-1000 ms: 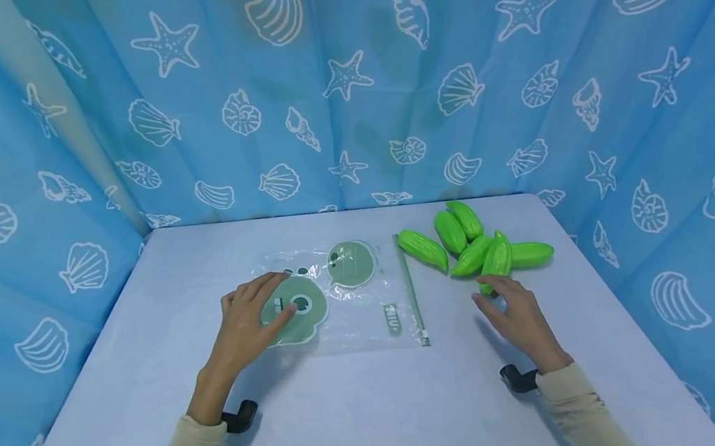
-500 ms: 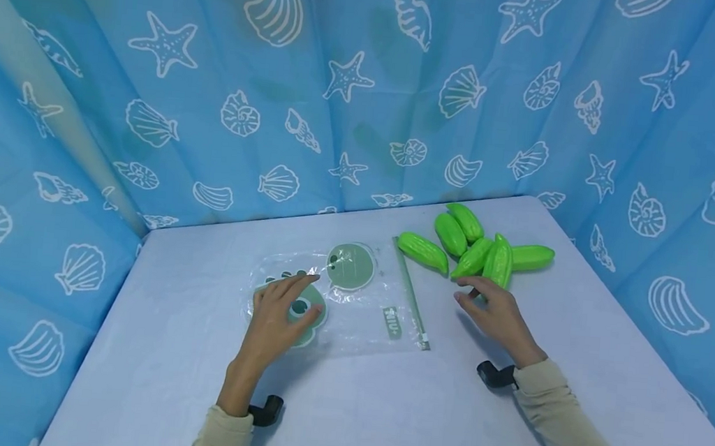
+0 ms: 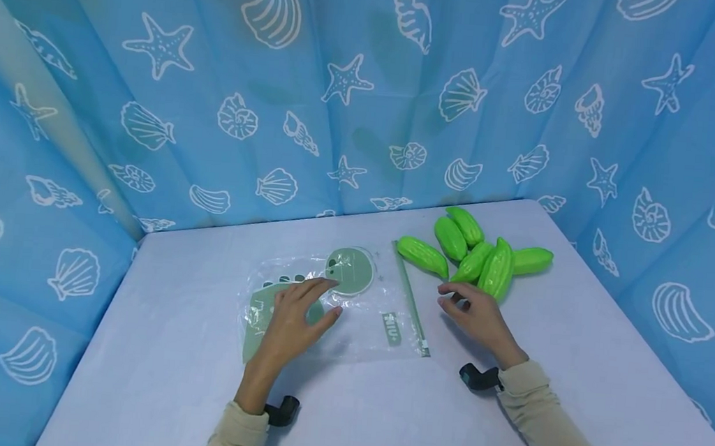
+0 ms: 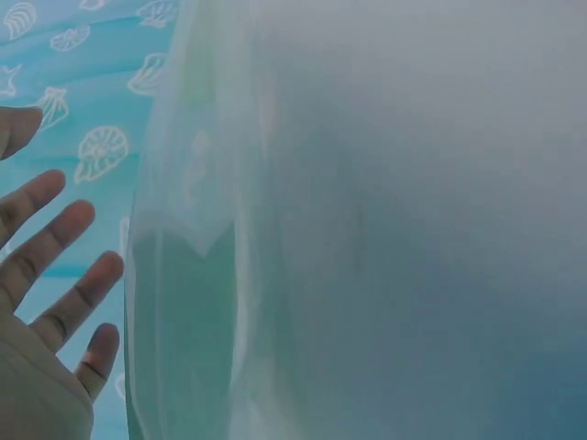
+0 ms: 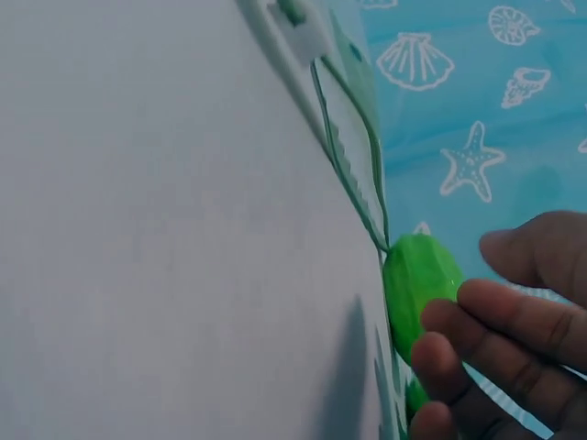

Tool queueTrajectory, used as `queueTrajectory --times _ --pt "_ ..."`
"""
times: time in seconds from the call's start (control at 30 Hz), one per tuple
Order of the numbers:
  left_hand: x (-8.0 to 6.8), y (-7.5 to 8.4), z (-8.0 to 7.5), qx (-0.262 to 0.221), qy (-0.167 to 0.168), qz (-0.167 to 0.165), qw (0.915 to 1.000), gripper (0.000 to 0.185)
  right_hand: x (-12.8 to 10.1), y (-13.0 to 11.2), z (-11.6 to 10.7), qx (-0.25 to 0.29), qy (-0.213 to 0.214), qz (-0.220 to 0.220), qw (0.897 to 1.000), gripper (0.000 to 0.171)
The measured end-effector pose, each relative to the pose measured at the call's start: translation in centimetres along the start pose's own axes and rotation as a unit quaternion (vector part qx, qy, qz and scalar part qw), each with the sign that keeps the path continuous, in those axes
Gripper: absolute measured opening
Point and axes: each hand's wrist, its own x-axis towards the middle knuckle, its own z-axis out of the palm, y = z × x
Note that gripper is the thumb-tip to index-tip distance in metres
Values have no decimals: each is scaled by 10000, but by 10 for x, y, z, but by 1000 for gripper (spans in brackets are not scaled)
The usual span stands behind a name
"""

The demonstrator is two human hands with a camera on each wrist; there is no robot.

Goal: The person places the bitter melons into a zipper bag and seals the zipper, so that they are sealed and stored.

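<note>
Listener: Where is the main thing?

Operator: I have a clear plastic zip bag (image 3: 355, 328) lying flat in the middle of the head view, its green zip strip (image 3: 411, 299) along the right edge.

Listener: What just changed?

Operator: I see the left hand (image 3: 294, 322) farther right over the bag than a second ago, uncovering more of the printed green cartoon at the bag's left. The right hand (image 3: 479, 320) has slid left, away from the front pod, to just right of the zip strip. My reading: both hands are now about the bag, while bag and pods lie as they did.

Listener: And the fingers?

Operator: Left fingers spread, thumb apart, grasping nothing. Right fingers loosely bent, also holding nothing; I cannot tell whether they brush a pod.

Listener: What is in the bag?

Operator: I make out only its own printing: the cartoon, a green disc and a small label. The six ridged green pods (image 3: 472, 261) are all outside, bunched right of centre, the leftmost just beside the strip.

Listener: Farther out?

Operator: A white-covered table (image 3: 366, 427) fills the lower frame; a blue seashell curtain (image 3: 266, 97) hangs across the top and both sides.
</note>
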Motion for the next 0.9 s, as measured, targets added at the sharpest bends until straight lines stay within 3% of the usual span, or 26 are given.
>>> queueTrajectory --times 0.37,0.53,0.9 --pt "20 10 17 -249 10 240 9994 44 17 5 19 50 -54 -92 9999 25" --pt "30 19 27 -401 -132 285 9987 45 27 8 29 190 -41 11 9998 25" --pt "42 25 48 -426 -216 332 9983 42 41 14 40 225 -420 -75 9988 22"
